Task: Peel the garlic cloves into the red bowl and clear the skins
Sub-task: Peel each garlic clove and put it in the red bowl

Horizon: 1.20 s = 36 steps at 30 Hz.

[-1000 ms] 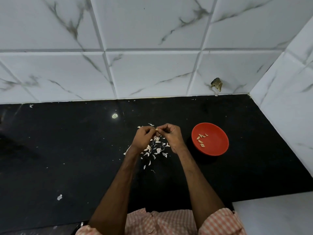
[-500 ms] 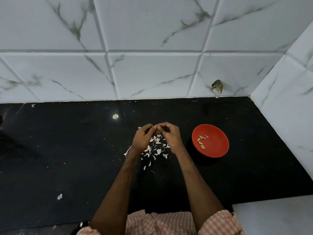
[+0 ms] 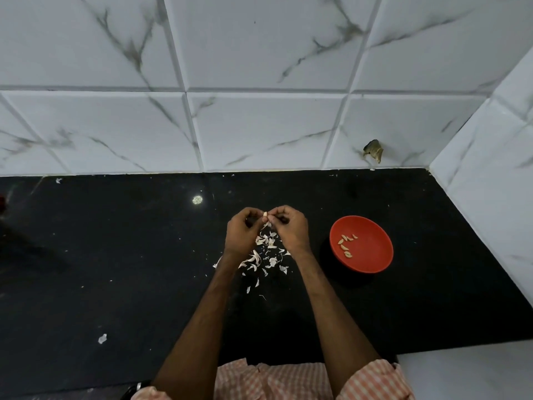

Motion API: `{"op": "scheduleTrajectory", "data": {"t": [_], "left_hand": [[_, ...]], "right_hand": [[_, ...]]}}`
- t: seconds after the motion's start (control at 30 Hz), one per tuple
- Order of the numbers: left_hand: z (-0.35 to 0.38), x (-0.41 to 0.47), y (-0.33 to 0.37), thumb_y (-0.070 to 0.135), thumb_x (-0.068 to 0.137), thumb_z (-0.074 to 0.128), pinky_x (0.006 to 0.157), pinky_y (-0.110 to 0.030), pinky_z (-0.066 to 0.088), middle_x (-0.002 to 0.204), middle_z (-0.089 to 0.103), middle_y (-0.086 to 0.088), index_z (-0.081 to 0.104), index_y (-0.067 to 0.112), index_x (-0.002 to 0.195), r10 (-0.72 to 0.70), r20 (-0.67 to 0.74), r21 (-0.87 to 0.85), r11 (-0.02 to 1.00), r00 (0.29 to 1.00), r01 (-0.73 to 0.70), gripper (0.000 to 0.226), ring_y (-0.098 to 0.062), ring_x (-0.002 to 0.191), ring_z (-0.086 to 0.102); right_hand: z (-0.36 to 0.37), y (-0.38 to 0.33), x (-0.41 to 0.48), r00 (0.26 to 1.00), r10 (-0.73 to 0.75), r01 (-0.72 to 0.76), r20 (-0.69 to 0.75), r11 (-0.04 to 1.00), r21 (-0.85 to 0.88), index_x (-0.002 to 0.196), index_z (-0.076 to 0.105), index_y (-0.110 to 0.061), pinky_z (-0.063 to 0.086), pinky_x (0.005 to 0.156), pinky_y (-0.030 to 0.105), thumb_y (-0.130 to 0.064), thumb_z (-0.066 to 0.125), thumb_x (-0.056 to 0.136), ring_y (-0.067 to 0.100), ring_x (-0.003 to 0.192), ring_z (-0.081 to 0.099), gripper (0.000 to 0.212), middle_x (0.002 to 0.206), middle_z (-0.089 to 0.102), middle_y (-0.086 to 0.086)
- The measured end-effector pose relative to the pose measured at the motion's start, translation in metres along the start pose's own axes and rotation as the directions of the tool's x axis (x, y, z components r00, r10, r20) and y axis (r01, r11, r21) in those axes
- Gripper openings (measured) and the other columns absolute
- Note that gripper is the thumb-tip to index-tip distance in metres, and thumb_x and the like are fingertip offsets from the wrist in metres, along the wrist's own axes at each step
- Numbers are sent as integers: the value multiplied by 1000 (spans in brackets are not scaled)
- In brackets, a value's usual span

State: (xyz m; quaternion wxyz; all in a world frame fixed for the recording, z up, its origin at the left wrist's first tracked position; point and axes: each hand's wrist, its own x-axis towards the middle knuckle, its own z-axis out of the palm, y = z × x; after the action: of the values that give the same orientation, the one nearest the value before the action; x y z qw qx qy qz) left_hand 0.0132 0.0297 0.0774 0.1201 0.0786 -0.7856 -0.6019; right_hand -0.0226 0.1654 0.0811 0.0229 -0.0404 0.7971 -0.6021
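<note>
Both hands meet over the middle of the black counter. My left hand [image 3: 243,230] and my right hand [image 3: 290,226] pinch a small pale garlic clove [image 3: 264,215] between their fingertips. Under the hands lies a scattered heap of white garlic skins [image 3: 264,256]. The red bowl [image 3: 361,244] stands to the right of my right hand, apart from it, with several peeled cloves [image 3: 346,244] inside.
The black counter [image 3: 115,269] runs back to a white marble-tiled wall [image 3: 259,125] and a side wall on the right. Stray skin bits [image 3: 102,338] lie at the front left. A white surface [image 3: 467,370] adjoins the counter at front right.
The hands stay together over the skin heap, working the clove; they shifted very slightly. More of the pale clove shows between the fingertips now.
</note>
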Motion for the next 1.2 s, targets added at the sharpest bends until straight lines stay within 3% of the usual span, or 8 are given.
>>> {"op": "scheduleTrajectory", "data": {"t": [0.13,0.2,0.3,0.5,0.77,0.9,1.07,1.2], "left_hand": [[-1,7,0,14,91,73,73,-27,57,91,74,-2,67,12,96,-17,-65,-75,997,998,12,9,-11,83,71],[-3,8,-2,12,90,74,75,-30,59,91,73,-1,67,12,97,-16,-60,-54,998,998,13,9,-11,85,71],[-4,10,-6,12,90,74,73,-34,59,90,73,4,70,12,98,-9,-48,-13,1000,999,8,9,-7,82,69],[-6,17,1,6,88,73,71,-13,51,87,72,9,72,11,94,17,-59,13,1000,998,-16,7,5,77,66],[-6,20,2,2,86,75,71,-12,52,85,74,5,72,8,91,-7,-80,-53,999,997,3,8,2,78,69],[-5,22,5,-2,86,74,70,-11,51,83,73,7,72,5,91,0,-60,-71,997,998,-4,9,5,76,68],[-6,22,5,-1,87,72,61,-12,50,85,74,0,73,5,93,-11,-20,-118,993,1000,9,8,2,70,68],[-5,23,3,3,91,70,57,-12,48,89,76,-5,74,6,97,-33,-22,-156,987,999,29,9,-1,68,66]], "right_hand": [[2,4,4,999,-30,33,20,991,-133,97,76,-8,61,79,35,-4,69,92,10,76,70,9,83,74,-1],[2,3,7,999,-24,27,24,987,-159,99,77,-9,62,81,40,-8,66,96,12,81,72,12,88,75,-1],[2,-6,11,999,-53,52,-5,983,-178,101,76,-10,60,84,37,-9,67,95,9,87,70,11,95,75,-1],[5,-15,17,997,-67,72,37,988,-134,92,75,-14,63,74,46,-12,68,93,14,77,74,7,81,74,-2],[3,-24,16,995,-78,85,58,988,-125,90,73,-16,63,70,43,-7,68,92,20,71,74,10,78,75,3],[2,-28,13,999,-37,39,25,998,-54,88,71,-11,59,60,22,-5,70,92,11,65,72,6,78,73,4],[4,-24,14,1000,-2,1,27,1000,31,90,71,-9,64,66,32,-4,67,94,19,69,74,7,81,73,9],[5,-26,16,992,118,-125,51,980,154,84,69,-11,64,67,35,-4,65,94,17,70,70,13,75,70,8]]}}
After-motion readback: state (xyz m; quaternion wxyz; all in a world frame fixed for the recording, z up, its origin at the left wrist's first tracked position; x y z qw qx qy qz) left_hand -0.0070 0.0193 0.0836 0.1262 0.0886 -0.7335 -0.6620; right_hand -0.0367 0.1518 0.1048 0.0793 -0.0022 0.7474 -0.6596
